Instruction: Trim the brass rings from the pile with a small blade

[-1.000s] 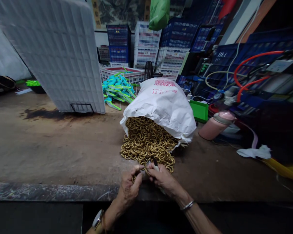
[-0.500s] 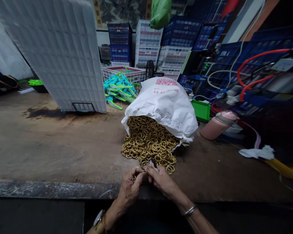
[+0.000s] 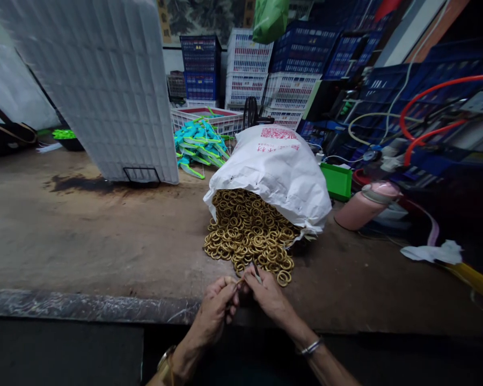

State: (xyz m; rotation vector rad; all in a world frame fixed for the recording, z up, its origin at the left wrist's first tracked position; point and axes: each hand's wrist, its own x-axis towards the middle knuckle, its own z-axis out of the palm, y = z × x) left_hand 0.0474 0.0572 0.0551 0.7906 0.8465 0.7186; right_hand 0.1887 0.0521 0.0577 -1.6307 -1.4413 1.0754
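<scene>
Both hands meet at the near edge of the brown workbench [image 3: 84, 241], just in front of a heap of brass rings [image 3: 249, 233]. My left hand [image 3: 217, 308] is closed, pinching a brass ring between fingertips. My right hand [image 3: 265, 295] is closed round a small dark slender piece that sticks up above its fingers, and touches the left hand's ring. The rings spill out of a white sack [image 3: 276, 171] lying on its side with red print on top.
A white grid panel [image 3: 100, 86] leans on the bench at the left. Teal and green plastic parts [image 3: 199, 142] lie behind the sack. A green box [image 3: 336, 182], a pink flask [image 3: 366, 206], hoses and stacked blue and white crates [image 3: 290, 59] crowd the right and back.
Both hands stay together at the bench edge, with small finger movements. The view has shifted slightly, so everything sits a little further right.
</scene>
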